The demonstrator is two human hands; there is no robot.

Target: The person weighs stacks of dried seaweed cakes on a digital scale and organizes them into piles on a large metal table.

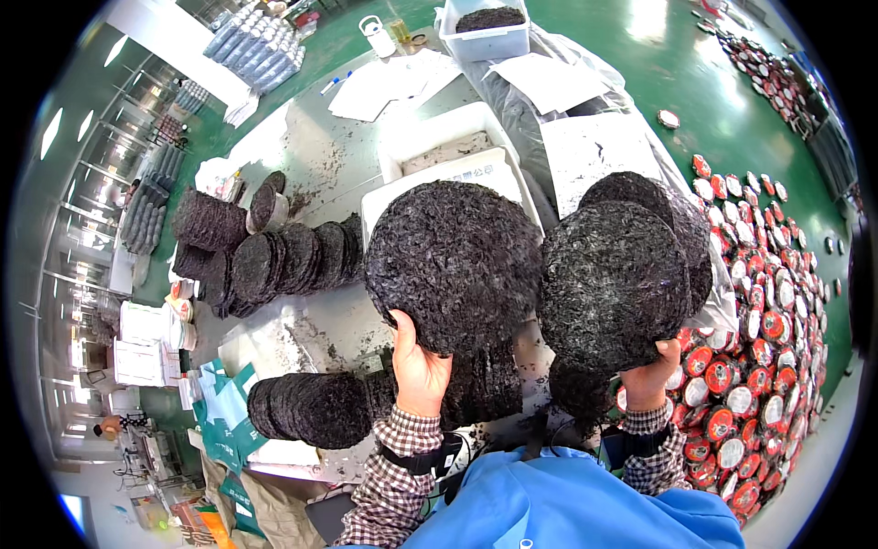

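My left hand (422,374) grips the lower edge of a round dark cake of dried seaweed (453,267), thumb on the near face. A second round seaweed cake (610,288) is in my right hand (648,377), held at its lower right edge. The two cakes are side by side, faces turned up towards me. Behind the right one, more seaweed discs (696,240) show partly. Below my left hand's cake stands a row of discs (483,388), partly hidden by the hand. The fingers behind both cakes are hidden.
Stacked seaweed discs (295,261) lie at the left, with another row (309,412) nearer me. White plastic trays (446,137), papers (384,86) and a clear bin (483,48) of dark flakes sit farther off. Red-and-white round packages (748,384) cover the green floor (590,20) at right.
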